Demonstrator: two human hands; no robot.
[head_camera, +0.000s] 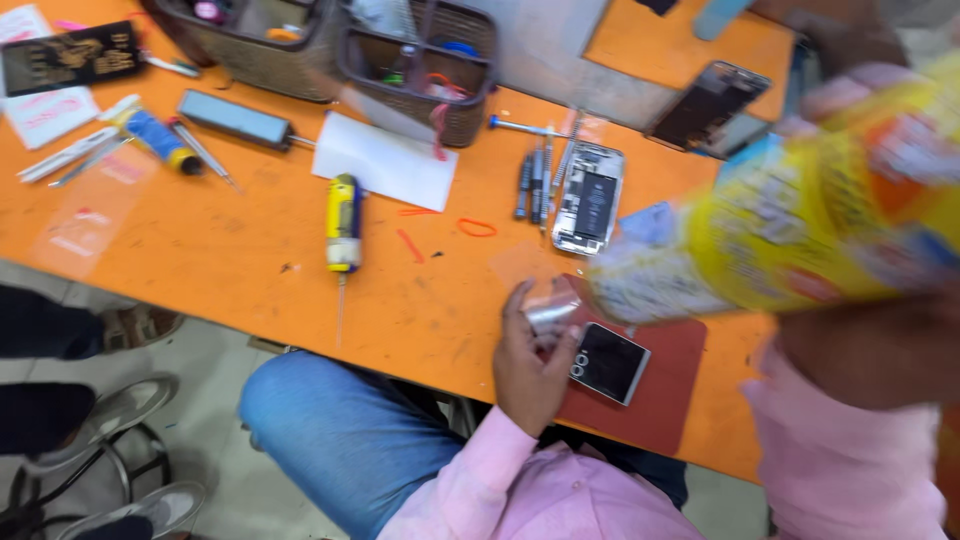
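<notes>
My right hand (870, 355) grips a large yellow bottle (800, 240), blurred and close to the camera, tilted with its pale tip pointing down and left. My left hand (530, 365) pinches a small pale translucent piece (553, 308) right at the bottle's tip. Just right of that hand a phone (610, 362) lies back up on a dark red mat (670, 390) near the front edge of the orange table (230, 250). Both sleeves are pink.
An opened phone (588, 197) lies beside several thin screwdrivers (535, 180). A yellow-and-blue screwdriver (343, 222), white paper (385, 160), a grey block (235, 118) and woven baskets (420, 70) sit further back. Another phone (710, 105) lies far right. Someone's shoes (120, 410) are at left.
</notes>
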